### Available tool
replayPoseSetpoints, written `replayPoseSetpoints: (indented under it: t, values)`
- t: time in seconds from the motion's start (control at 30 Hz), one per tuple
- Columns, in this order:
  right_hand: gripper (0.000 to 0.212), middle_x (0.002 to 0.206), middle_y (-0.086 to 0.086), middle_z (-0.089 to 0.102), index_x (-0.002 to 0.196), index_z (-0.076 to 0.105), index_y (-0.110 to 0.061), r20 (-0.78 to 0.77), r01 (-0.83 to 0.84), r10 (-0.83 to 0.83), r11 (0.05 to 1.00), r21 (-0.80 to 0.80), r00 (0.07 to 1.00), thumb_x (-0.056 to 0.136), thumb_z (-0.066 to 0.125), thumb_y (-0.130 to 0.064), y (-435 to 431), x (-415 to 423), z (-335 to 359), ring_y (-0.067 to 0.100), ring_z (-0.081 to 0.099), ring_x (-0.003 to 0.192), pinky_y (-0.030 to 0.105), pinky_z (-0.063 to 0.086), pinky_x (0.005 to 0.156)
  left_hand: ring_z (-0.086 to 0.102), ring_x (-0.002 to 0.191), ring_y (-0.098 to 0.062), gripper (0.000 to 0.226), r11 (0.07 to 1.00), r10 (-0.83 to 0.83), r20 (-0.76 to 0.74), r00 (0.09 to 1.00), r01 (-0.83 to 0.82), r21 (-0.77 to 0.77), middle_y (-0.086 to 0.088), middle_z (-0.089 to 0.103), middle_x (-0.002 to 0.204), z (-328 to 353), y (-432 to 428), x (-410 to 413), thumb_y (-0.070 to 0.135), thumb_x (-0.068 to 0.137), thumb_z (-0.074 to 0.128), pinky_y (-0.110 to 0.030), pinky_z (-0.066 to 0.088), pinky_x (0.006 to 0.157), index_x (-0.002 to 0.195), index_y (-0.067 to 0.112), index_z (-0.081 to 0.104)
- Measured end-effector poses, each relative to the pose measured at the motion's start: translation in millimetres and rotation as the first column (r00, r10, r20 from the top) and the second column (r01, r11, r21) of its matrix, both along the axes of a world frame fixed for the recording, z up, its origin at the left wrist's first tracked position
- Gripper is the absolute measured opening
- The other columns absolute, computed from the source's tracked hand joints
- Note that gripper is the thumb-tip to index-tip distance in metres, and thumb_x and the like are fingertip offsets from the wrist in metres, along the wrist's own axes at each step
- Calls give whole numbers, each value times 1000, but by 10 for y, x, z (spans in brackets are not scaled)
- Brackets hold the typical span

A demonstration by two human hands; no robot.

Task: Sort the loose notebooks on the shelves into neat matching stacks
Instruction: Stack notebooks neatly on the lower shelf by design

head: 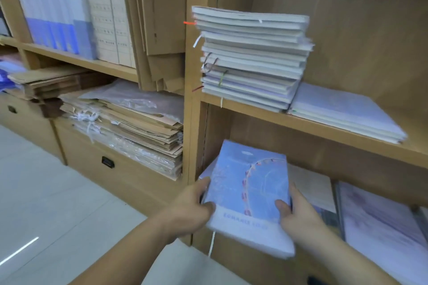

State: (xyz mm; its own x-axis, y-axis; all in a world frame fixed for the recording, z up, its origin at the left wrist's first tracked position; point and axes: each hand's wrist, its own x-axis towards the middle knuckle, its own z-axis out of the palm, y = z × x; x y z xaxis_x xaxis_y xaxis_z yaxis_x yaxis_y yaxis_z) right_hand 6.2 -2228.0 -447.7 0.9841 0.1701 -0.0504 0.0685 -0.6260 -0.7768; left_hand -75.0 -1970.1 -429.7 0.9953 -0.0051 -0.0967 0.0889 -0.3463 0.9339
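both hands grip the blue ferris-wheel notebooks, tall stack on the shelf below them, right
Not quite: the head view shows the tall stack on the shelf above them. The left hand and right hand do grip the blue ferris-wheel notebooks.

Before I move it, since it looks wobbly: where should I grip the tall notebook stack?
Probably under the bottom of the tall notebook stack, at its two front corners, coming from the open front: its layers sit staggered, so gripping higher could spill those below.
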Motion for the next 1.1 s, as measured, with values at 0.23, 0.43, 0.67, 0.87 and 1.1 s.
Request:
replayPoseSetpoints:
  t: [0.23,0.43,0.67,0.87,1.1]
  values:
    - [29,113,2,69,127,52,-33,-111,158,-144,978,134,983,103,53,-16,353,775,-174,27,67,98,32,56,76,64,115,-5,36,974,212,162,964,-221,40,18,70,118,-223,151,808,13,97,52,-38,52,105,126,33,61]
    - [18,102,4,66,117,56,-25,-93,206,-196,972,110,976,104,53,-13,383,1077,-286,28,62,94,29,43,78,56,126,-8,38,943,293,222,930,-319,93,12,64,130,-471,114,1216,14,100,55,-31,46,111,135,28,60]
    - [67,140,7,57,148,43,-15,-153,129,-134,991,-46,979,90,66,-38,418,1125,-280,31,58,125,33,46,99,64,113,-20,36,886,282,289,915,-364,288,1,71,121,-592,16,1354,13,99,54,-28,52,93,131,23,65]
    - [70,141,10,57,150,44,-14,-217,195,-194,981,-18,957,89,76,-29,417,963,-189,31,60,120,35,49,101,63,91,-24,21,790,199,403,893,-389,474,0,68,103,-652,71,1270,15,95,53,-35,50,68,108,16,70]
    - [109,113,0,56,153,41,-20,-203,5,-28,994,-113,979,64,84,-67,315,720,-95,14,57,94,25,47,73,68,101,-18,53,852,223,235,946,-306,426,4,72,106,-624,372,941,4,83,47,-24,54,84,129,23,66]
